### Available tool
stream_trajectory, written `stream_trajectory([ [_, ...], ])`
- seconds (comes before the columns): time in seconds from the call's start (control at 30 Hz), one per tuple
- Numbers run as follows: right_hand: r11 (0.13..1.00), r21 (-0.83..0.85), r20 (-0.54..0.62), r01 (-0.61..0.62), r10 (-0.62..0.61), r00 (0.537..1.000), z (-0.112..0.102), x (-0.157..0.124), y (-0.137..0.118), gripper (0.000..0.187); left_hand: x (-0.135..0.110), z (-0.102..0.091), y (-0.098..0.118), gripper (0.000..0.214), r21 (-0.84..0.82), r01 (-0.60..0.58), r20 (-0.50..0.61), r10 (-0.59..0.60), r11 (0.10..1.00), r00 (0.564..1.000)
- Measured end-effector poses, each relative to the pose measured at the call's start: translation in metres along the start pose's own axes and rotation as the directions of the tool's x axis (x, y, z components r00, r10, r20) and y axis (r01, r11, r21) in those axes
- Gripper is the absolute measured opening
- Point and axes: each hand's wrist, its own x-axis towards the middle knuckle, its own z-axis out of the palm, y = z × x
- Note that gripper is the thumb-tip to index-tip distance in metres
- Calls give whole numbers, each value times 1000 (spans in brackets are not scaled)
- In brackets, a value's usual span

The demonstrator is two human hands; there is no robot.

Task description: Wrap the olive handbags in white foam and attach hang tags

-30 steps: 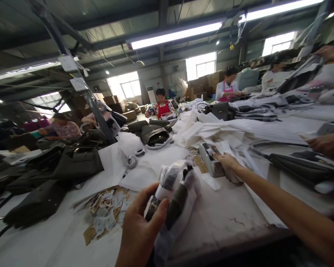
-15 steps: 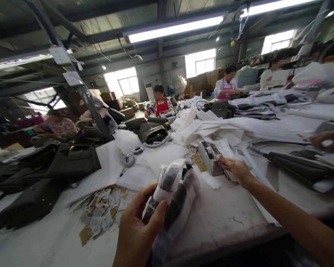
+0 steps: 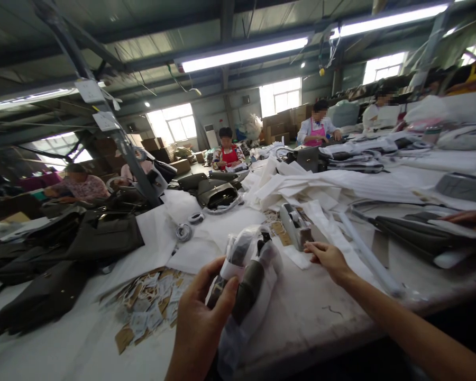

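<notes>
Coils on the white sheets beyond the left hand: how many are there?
2: a nearer coil and, just behind it to the right, a farther coil. Both lie beyond the wrapped bundle in the left hand; others may be hidden.

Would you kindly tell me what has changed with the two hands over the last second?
The right hand has drawn back along the tape dispenser toward the wearer, its fingertips now pinched near the dispenser's close end; whether they hold tape is unclear. The left hand still grips the wrapped dark bag; the dispenser stayed put.
</notes>
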Motion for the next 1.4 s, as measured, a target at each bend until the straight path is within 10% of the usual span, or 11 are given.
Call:
stream_trajectory([
  [0.2, 912, -1, 289, 411, -393, 873, 18, -91, -70, 34, 6, 1, -10, 40, 63, -51, 60, 47, 997, 997],
  [0.4, 907, 183, 596, 378, -409, 692, 61, -158, -124, 30, 4, 7, -9, 34, 64, -144, 69, 139, 988, 988],
  [0.7, 945, 1, 645, 328, -251, 722, 79, -165, -125, 45, -3, 3, -11, 33, 127, -278, 91, 268, 952, 959],
  [1.0, 756, -131, 647, 642, -425, 633, 65, -159, -115, 24, -5, 6, -9, 35, 235, -365, 79, 356, 901, 931],
  [1.4, 877, 55, 539, 478, -429, 725, 82, -155, -104, 20, -11, 6, 0, 28, 13, -144, 197, 139, 989, 971],
])
